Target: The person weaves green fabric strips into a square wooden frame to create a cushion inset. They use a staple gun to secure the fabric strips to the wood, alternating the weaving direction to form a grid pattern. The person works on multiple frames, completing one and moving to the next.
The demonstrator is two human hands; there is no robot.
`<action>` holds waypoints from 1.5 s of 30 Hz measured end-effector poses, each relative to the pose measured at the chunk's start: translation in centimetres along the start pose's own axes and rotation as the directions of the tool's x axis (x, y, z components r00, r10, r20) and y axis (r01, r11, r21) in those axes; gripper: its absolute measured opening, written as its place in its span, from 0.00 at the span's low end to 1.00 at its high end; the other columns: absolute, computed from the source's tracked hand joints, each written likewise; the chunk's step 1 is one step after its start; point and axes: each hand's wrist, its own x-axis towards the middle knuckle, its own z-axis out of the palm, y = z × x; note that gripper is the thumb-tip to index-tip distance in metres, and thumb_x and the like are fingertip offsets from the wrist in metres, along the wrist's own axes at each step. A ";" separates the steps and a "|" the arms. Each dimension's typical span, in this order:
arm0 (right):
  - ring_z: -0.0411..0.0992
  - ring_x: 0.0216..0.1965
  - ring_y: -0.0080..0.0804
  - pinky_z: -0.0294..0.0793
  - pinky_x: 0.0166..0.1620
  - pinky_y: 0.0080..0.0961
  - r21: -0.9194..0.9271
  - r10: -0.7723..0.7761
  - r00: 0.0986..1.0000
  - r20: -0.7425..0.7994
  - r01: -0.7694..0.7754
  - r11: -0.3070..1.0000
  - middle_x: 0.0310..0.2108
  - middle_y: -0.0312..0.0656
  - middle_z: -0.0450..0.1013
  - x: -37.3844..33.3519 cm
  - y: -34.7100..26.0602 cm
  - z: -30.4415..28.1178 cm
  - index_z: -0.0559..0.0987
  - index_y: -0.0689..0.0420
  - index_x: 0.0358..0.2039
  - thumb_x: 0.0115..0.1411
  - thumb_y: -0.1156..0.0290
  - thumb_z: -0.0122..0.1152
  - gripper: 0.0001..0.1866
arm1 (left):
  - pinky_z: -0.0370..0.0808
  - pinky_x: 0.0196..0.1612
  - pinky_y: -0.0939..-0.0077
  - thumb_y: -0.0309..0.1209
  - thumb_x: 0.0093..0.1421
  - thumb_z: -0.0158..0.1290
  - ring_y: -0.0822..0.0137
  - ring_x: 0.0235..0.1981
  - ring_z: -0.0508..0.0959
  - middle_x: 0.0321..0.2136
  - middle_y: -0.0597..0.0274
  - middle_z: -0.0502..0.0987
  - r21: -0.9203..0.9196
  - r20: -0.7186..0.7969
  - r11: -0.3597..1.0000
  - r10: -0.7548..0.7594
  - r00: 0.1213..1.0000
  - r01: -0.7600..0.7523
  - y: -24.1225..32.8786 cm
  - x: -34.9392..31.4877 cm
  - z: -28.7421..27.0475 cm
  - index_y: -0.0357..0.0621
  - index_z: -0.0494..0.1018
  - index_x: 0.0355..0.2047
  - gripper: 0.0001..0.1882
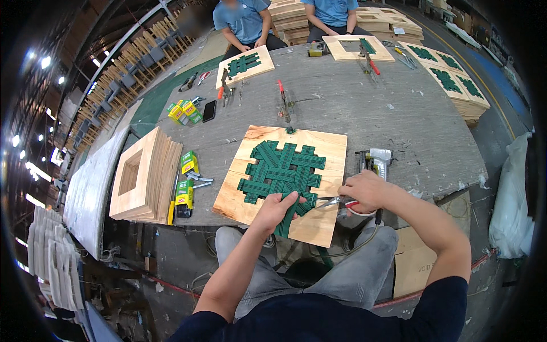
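A square wooden board (239, 188) lies before me at the table's near edge, with green webbing straps (279, 174) woven across its middle. Near the board's front edge, my left hand (274, 212) pinches the loose end of a green strap (283, 226), which hangs toward my lap. My right hand (367, 191) is closed on a pair of scissors (354, 206) with red handles. Their blades point left, close to the strap at the board's lower right. Just beyond my right hand, a silver staple gun (379, 157) rests on the table.
Left of the board stands a stack of wooden frames (134, 176), beside yellow-green boxes (185, 194) and loose staple strips. A red-handled clamp (283, 100) is at the board's far edge. A phone (209, 111) lies farther back. Across the table, two people in blue shirts sit at similar boards.
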 end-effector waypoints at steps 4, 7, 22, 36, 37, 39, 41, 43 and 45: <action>0.79 0.44 0.43 0.73 0.46 0.45 0.002 -0.139 0.987 0.076 0.140 0.990 0.38 0.41 0.78 3.4 0.3 1.3 0.77 0.47 0.47 0.57 0.50 0.67 0.22 | 0.77 0.30 0.81 0.44 0.73 0.54 0.77 0.26 0.78 0.32 0.67 0.83 0.027 0.008 1.000 0.010 1.000 -0.011 0.0 -0.1 0.8 0.38 0.83 0.46 0.21; 0.80 0.44 0.44 0.74 0.46 0.45 0.012 -0.210 0.975 0.065 0.210 0.978 0.38 0.40 0.78 4.5 0.1 1.8 0.76 0.47 0.47 0.58 0.52 0.67 0.21 | 0.77 0.30 0.81 0.44 0.73 0.54 0.78 0.27 0.78 0.33 0.67 0.83 0.077 0.024 0.997 0.023 0.999 -0.025 -0.1 0.0 0.7 0.38 0.84 0.46 0.20; 0.80 0.39 0.51 0.77 0.39 0.48 0.170 -0.181 0.981 0.069 0.167 0.971 0.34 0.45 0.79 5.3 -2.4 1.7 0.77 0.47 0.47 0.59 0.55 0.66 0.19 | 0.78 0.33 0.79 0.41 0.74 0.53 0.78 0.29 0.77 0.34 0.68 0.83 0.055 0.081 0.992 0.113 0.990 -0.117 0.7 -1.1 0.8 0.41 0.83 0.50 0.18; 0.79 0.44 0.57 0.77 0.47 0.48 0.323 0.877 0.248 -0.410 -0.860 0.395 0.39 0.56 0.79 -15.2 8.2 6.3 0.77 0.57 0.47 0.57 0.55 0.72 0.24 | 0.81 0.34 0.76 0.34 0.75 0.50 0.77 0.36 0.79 0.44 0.68 0.79 -0.262 -0.541 0.872 0.222 0.811 -0.414 -1.9 -3.4 -10.9 0.51 0.70 0.67 0.22; 0.78 0.44 0.56 0.76 0.47 0.47 0.313 0.843 0.252 -0.476 -0.847 0.430 0.38 0.56 0.78 -14.6 8.3 6.8 0.77 0.57 0.46 0.58 0.57 0.71 0.22 | 0.81 0.34 0.76 0.35 0.75 0.50 0.77 0.37 0.79 0.44 0.67 0.79 -0.242 -0.569 0.880 0.212 0.795 -0.408 -1.8 -3.5 -11.0 0.51 0.71 0.67 0.22; 0.76 0.44 0.54 0.75 0.47 0.46 0.275 0.759 0.239 -0.605 -0.832 0.482 0.37 0.54 0.76 -14.0 8.7 7.1 0.77 0.59 0.42 0.59 0.62 0.70 0.17 | 0.80 0.34 0.77 0.36 0.75 0.50 0.77 0.37 0.79 0.43 0.66 0.80 -0.221 -0.605 0.892 0.191 0.773 -0.394 -1.6 -3.0 -11.1 0.51 0.71 0.66 0.21; 0.76 0.42 0.52 0.74 0.45 0.45 0.305 0.762 0.308 -0.569 -0.782 0.544 0.36 0.52 0.75 -11.9 8.5 7.2 0.77 0.59 0.41 0.60 0.64 0.69 0.16 | 0.80 0.36 0.77 0.37 0.75 0.51 0.77 0.36 0.78 0.42 0.66 0.80 -0.144 -0.594 0.912 0.230 0.771 -0.383 -1.9 -1.6 -11.4 0.49 0.73 0.65 0.21; 0.75 0.41 0.52 0.73 0.44 0.46 0.384 0.772 0.376 -0.513 -0.703 0.598 0.36 0.52 0.75 -6.9 7.3 7.7 0.75 0.59 0.40 0.60 0.64 0.69 0.15 | 0.80 0.45 0.69 0.37 0.74 0.50 0.66 0.39 0.82 0.45 0.57 0.81 0.206 -0.634 0.901 0.420 0.650 -0.382 -3.2 0.0 -14.2 0.44 0.76 0.60 0.19; 0.74 0.41 0.56 0.72 0.43 0.48 0.463 0.816 0.406 -0.412 -0.678 0.571 0.37 0.54 0.75 -3.3 5.7 8.6 0.73 0.60 0.40 0.60 0.63 0.69 0.17 | 0.75 0.57 0.63 0.38 0.73 0.50 0.51 0.47 0.81 0.51 0.47 0.80 0.659 -0.521 0.702 0.685 0.509 -0.270 -3.4 2.1 -14.9 0.37 0.79 0.54 0.19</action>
